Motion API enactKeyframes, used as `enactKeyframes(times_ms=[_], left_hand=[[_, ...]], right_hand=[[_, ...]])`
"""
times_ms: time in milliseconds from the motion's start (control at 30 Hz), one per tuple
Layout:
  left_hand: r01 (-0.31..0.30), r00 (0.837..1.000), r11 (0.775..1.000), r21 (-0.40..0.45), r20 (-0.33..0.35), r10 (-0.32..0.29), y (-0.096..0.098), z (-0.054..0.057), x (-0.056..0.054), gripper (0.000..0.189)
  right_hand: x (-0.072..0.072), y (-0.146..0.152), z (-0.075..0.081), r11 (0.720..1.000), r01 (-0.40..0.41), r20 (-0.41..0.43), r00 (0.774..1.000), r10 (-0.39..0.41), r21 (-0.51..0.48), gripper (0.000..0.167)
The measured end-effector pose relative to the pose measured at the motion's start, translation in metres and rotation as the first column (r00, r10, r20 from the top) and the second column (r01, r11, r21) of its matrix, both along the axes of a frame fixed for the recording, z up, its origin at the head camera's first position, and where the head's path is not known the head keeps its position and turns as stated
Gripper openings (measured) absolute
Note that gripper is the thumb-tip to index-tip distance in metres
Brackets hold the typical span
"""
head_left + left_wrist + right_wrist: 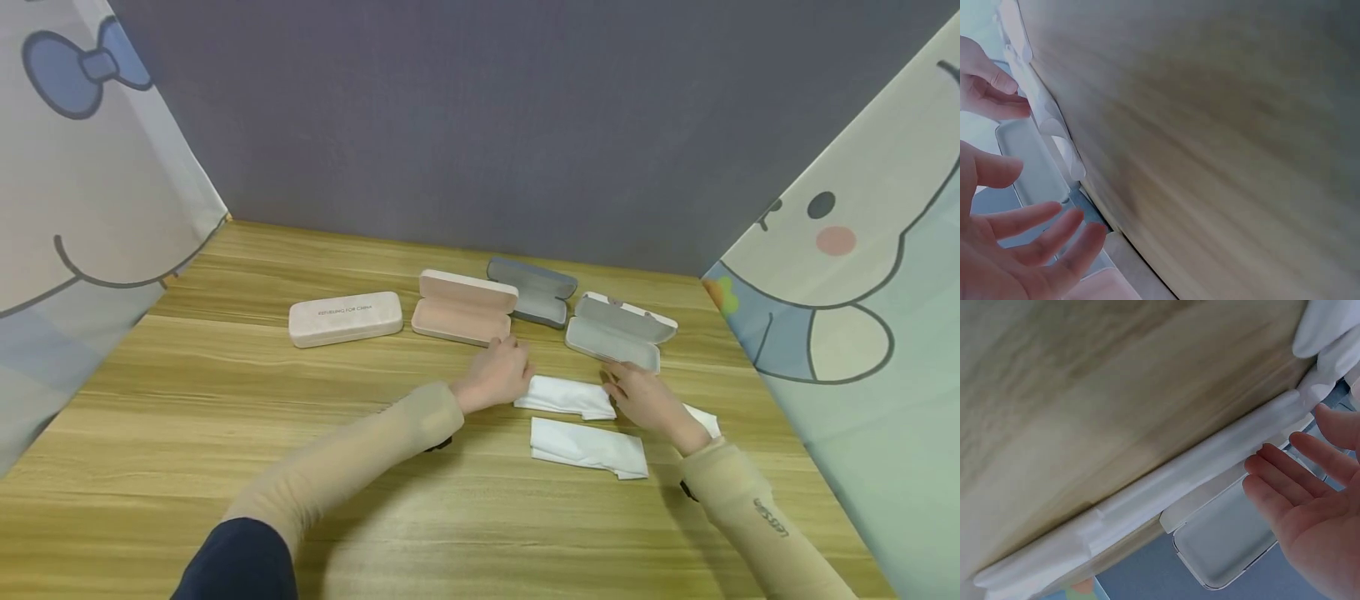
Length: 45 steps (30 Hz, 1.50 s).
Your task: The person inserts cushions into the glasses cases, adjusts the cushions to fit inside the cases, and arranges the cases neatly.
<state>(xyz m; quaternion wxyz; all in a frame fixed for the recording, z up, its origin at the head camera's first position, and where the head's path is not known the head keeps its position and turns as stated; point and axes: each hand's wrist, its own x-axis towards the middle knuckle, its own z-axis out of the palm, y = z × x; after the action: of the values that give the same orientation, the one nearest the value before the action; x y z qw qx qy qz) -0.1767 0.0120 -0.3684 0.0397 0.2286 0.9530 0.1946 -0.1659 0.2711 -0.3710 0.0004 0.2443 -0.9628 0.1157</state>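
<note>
My left hand [495,375] hovers by the front right corner of an opened pink glasses case [455,322], near the left end of a folded white cloth [564,395]. Its fingers are spread and loosely bent, with nothing in them, in the left wrist view. At the cloth's other end is my right hand [647,402], close to the front of an opened white-edged glasses case [609,340] with a grey lining. In the right wrist view that hand's fingers extend loosely and hold nothing. A second folded white cloth [588,448] lies nearer to me.
Part of another white cloth [707,421] shows behind the right wrist. An opened grey-blue glasses case [538,308] stands at the back, between the other two opened cases. Farther left lies a closed pale glasses case [345,321]. A grey panel [450,125] borders the wooden table [187,400].
</note>
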Motion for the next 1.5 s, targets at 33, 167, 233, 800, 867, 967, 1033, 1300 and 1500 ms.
enactKeyframes(times_ms=[33,167,233,800,867,967,1033,1300,1500], left_hand=[[0.001,1.000,1.000,-0.014,0.006,-0.001,0.001,0.000,0.000,0.024],[0.013,1.000,0.997,-0.076,0.020,-0.011,0.004,-0.002,0.000,0.025],[0.025,1.000,0.993,-0.118,0.015,-0.024,0.005,-0.002,0.000,0.025],[0.035,0.999,0.973,-0.228,-0.023,-0.042,0.014,-0.001,0.001,0.016],[0.036,0.999,0.974,-0.223,-0.024,-0.043,0.015,-0.001,0.001,0.017],[0.037,0.999,0.976,-0.216,-0.024,-0.043,0.016,-0.001,0.002,0.017],[0.042,0.999,0.975,-0.217,-0.019,-0.047,0.017,0.000,0.003,0.017],[0.065,0.997,0.973,-0.222,-0.024,-0.072,0.020,-0.001,0.005,0.017],[0.047,0.999,0.983,-0.176,-0.005,-0.048,0.020,-0.002,0.004,0.016]], right_hand=[[0.000,0.000,-0.001,1.000,-0.007,-0.010,1.000,0.007,0.002,0.035],[0.001,-0.001,-0.004,1.000,-0.023,-0.046,0.999,0.023,0.002,0.029],[0.001,-0.001,-0.006,1.000,-0.027,-0.062,0.998,0.027,0.006,0.027],[0.000,-0.002,-0.012,0.997,-0.078,-0.114,0.990,0.077,0.002,0.006],[0.000,-0.001,-0.012,0.997,-0.079,-0.120,0.990,0.080,0.008,0.004],[0.000,-0.001,-0.012,0.996,-0.084,-0.126,0.988,0.084,0.008,0.004],[0.001,0.001,-0.011,0.996,-0.090,-0.116,0.989,0.089,-0.002,0.004],[0.005,0.005,-0.008,0.995,-0.098,-0.084,0.992,0.098,0.008,0.013],[0.006,0.009,-0.010,0.992,-0.125,-0.111,0.986,0.126,0.014,0.014]])
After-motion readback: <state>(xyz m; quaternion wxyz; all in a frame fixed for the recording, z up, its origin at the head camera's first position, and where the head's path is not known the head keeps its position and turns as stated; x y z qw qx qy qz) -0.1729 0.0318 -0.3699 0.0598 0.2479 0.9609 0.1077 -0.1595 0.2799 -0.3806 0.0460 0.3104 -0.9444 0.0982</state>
